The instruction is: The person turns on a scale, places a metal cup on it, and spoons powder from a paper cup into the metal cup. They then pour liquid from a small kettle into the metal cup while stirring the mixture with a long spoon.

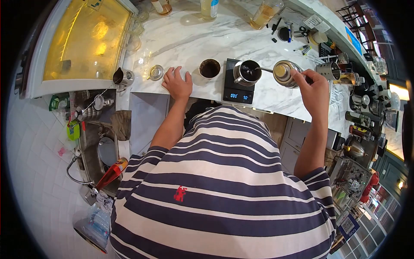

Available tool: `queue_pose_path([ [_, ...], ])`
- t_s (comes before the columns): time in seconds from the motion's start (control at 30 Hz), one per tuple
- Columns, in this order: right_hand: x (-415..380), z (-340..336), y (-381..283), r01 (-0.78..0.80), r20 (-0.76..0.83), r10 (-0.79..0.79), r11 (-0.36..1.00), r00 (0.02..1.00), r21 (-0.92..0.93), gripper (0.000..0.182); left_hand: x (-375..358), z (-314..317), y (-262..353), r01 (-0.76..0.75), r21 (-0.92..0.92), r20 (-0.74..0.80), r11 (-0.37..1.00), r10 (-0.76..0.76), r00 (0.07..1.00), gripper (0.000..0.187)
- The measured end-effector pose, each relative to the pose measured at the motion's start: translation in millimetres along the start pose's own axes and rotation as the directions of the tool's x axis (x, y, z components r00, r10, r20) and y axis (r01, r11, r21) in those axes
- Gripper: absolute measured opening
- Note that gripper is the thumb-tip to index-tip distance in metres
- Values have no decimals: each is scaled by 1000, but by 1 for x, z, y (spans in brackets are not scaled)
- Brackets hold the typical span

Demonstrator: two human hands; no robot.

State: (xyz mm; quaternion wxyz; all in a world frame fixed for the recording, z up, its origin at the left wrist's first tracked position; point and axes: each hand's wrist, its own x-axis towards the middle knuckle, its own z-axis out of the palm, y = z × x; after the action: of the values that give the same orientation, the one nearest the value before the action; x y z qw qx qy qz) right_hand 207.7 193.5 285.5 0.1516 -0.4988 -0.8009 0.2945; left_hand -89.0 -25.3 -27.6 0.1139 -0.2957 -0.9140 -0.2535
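My right hand (311,88) is closed on a metal gooseneck kettle (283,72), whose thin spout reaches left over a metal pitcher (247,79). Dark liquid shows inside that pitcher, which stands on a black digital scale (238,96) with a lit blue display. Left of the scale is a cup (210,68) with dark brown contents. My left hand (178,83) rests on the marble counter (181,47) with its fingers spread, holding nothing. A small round metal-rimmed piece (155,72) lies just beyond its fingertips on the left.
Bottles (266,14) line the counter's back edge. Pens and scissors (304,31) lie at the back right. A small metal jug (123,77) stands at the left, above a sink (92,129) with dishes. Metalware and jars (362,101) crowd the right side.
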Motion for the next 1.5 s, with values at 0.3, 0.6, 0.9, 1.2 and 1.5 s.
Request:
queue_pose_path([
  [0.3, -6, 2, -9, -2, 39, 1, 1000, 999, 14, 45, 0, 1, -2, 9, 1, 13, 1000, -9, 1000, 42],
  [0.6, -2, 0, -3, 0, 27, 1, 999, 1000, -50, 44, 0, -1, -1, 10, 2, 12, 1000, -10, 1000, 43],
  [0.9, 4, 5, -16, 18, 30, -17, 999, 999, -34, 41, 0, 0, 0, 16, 8, 19, 1000, -17, 1000, 43],
  [1.2, 1, 2, -10, 65, 33, -65, 998, 997, -17, 39, 0, 0, -1, 6, -2, 3, 1000, -6, 1000, 42],
  [1.5, 8, -2, -13, 42, 44, -37, 993, 998, -108, 41, 0, 1, -1, 6, 7, 5, 1000, -6, 1000, 42],
])
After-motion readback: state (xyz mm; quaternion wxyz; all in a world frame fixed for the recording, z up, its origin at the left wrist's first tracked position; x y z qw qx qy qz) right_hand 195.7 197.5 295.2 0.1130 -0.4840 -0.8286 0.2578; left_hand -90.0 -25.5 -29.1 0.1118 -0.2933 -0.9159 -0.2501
